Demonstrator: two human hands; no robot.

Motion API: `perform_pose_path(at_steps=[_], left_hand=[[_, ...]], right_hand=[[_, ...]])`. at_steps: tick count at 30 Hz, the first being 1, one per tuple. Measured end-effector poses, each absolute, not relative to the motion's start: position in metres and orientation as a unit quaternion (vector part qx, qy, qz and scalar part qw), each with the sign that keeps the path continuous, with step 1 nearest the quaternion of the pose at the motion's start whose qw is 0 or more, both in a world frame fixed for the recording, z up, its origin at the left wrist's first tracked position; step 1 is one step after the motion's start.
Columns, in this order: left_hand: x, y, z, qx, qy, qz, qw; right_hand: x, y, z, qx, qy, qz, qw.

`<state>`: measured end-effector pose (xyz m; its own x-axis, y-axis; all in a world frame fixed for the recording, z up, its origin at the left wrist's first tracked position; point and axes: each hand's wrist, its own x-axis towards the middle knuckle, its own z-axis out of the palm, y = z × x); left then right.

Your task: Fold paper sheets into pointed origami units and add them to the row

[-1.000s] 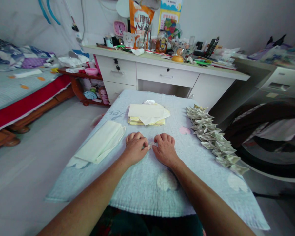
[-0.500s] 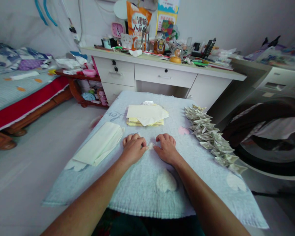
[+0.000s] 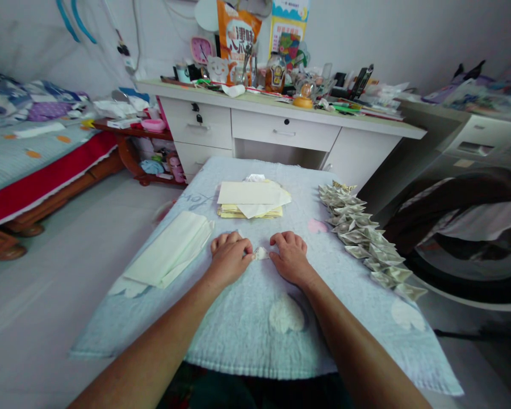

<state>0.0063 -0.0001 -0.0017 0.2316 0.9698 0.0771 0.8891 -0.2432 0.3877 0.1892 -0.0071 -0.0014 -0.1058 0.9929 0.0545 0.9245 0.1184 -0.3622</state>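
Observation:
A small piece of folded paper (image 3: 261, 253), whitish and printed, lies low over the cloth between my two hands. My left hand (image 3: 230, 255) pinches its left end between thumb and fingertips. On the other side, my right hand (image 3: 290, 257) has its thumb at the paper's right end, with the fingers curled above. Just beyond them rests a stack of cream and yellow paper sheets (image 3: 249, 194). To the left lies a folded bundle of pale paper (image 3: 168, 250). Rows of pointed folded-paper pieces (image 3: 357, 227) line the right side of the table.
A pale blue cloth (image 3: 247, 335) covers the table. Behind it stands a white desk (image 3: 285, 128) crowded with jars, an orange snack bag (image 3: 238, 42) and a pink clock (image 3: 201, 50). A bed (image 3: 38, 147) is at the left, a washing machine (image 3: 481, 139) at the right.
My right hand has shifted slightly to the right, and a little more of the folded paper shows between the hands. My left hand stays nearly in place.

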Motion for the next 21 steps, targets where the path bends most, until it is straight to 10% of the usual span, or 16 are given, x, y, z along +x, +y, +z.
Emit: perform_pose_path(at_steps=[21], left_hand=[[0.0004,0.0004,-0.0074,0.798,0.545,0.201,0.16]], right_hand=[[0.1853,-0.0072,-0.0082,-0.574,-0.789,0.099,0.196]])
